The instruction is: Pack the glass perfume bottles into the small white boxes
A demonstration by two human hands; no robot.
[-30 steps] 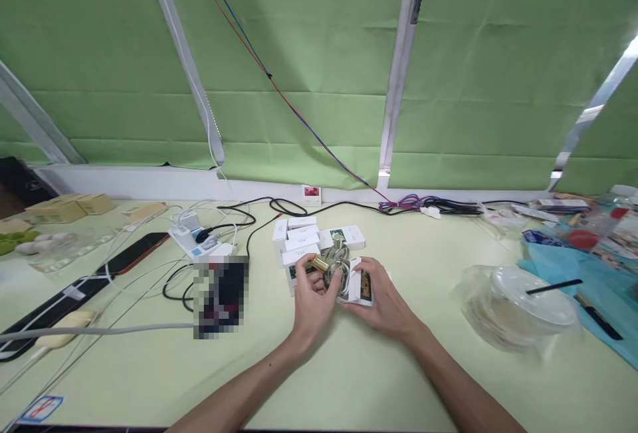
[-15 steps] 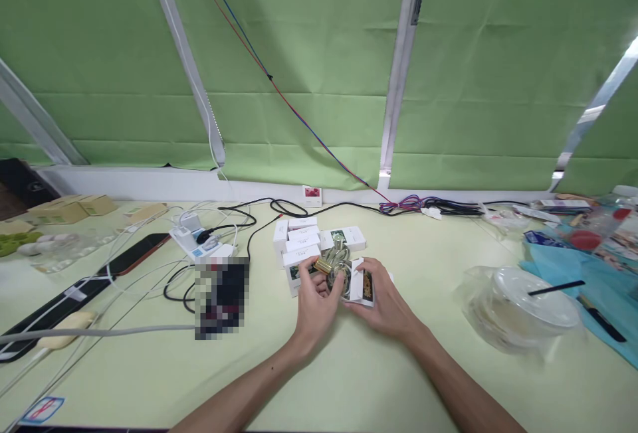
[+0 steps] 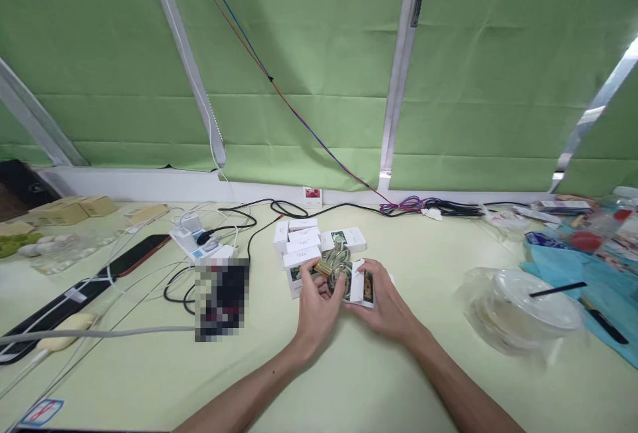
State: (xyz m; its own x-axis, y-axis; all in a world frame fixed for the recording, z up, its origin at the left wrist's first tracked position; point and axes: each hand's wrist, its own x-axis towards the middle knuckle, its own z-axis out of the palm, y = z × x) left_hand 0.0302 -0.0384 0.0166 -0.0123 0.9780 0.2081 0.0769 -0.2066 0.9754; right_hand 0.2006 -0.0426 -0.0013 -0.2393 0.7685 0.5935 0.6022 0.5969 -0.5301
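Observation:
My left hand [image 3: 318,303] is closed around a coiled grey-green cord [image 3: 340,275] with a shiny gold cylindrical piece [image 3: 325,268] at its upper left. The thumb presses on the coil; what kind of corded item it is I cannot make out. In my right hand [image 3: 383,297] is a small white box [image 3: 357,281] with a dark picture on its side, its end towards the coil. Coil and box are side by side, and whether they touch is unclear. Just behind the hands stand several similar white boxes [image 3: 302,245], and one more white box [image 3: 343,239] lies flat.
On the left are a power strip [image 3: 199,244], tangled cables, a pixelated dark object [image 3: 222,300] and a long black object [image 3: 54,307]. A bagged round white container [image 3: 533,300] sits at right, near blue plastic [image 3: 598,300]. Black cable [image 3: 343,204] runs along the back.
Both hands keep their holds on the cord and the box. They have shifted very slightly to the right in the picture, and the gold piece is turned a little differently.

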